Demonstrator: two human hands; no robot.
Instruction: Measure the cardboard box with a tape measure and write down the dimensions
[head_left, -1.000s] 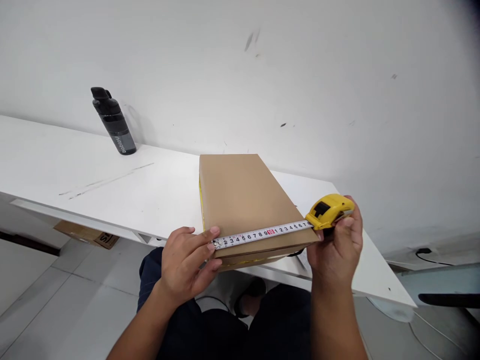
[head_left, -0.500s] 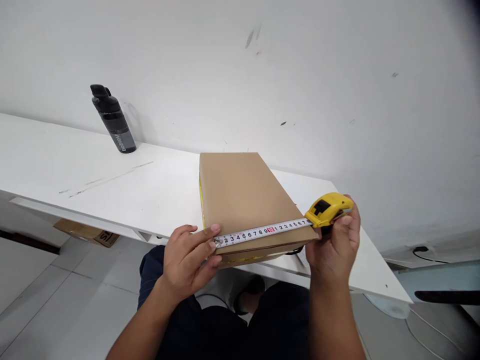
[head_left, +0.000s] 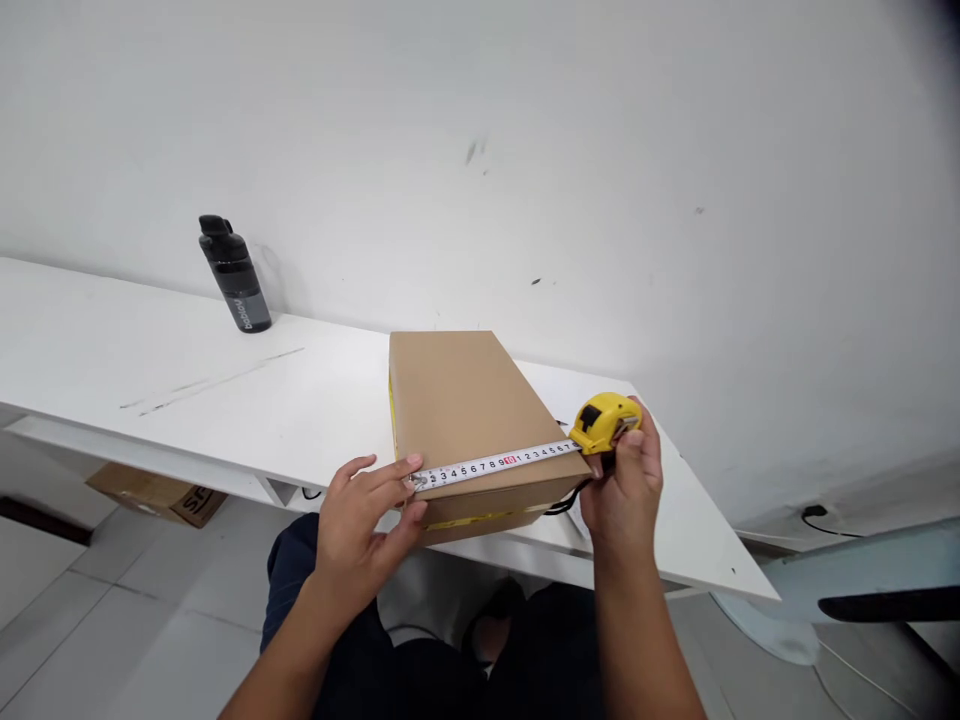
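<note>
A closed brown cardboard box (head_left: 457, 400) lies on the white table (head_left: 225, 390), its near end over the table's front edge. A white tape blade (head_left: 491, 464) is stretched across the box's near top edge. My left hand (head_left: 360, 525) pinches the blade's end hook against the box's left corner. My right hand (head_left: 622, 485) grips the yellow tape measure case (head_left: 602, 421) at the box's right corner.
A black water bottle (head_left: 234, 274) stands at the back left of the table against the white wall. A cardboard box (head_left: 157, 495) sits on the tiled floor under the table. A black cable (head_left: 817, 520) runs along the wall at right.
The view has pulled back and shifted, so box and hands look smaller and sit further left. Both hands keep the tape stretched across the box as before.
</note>
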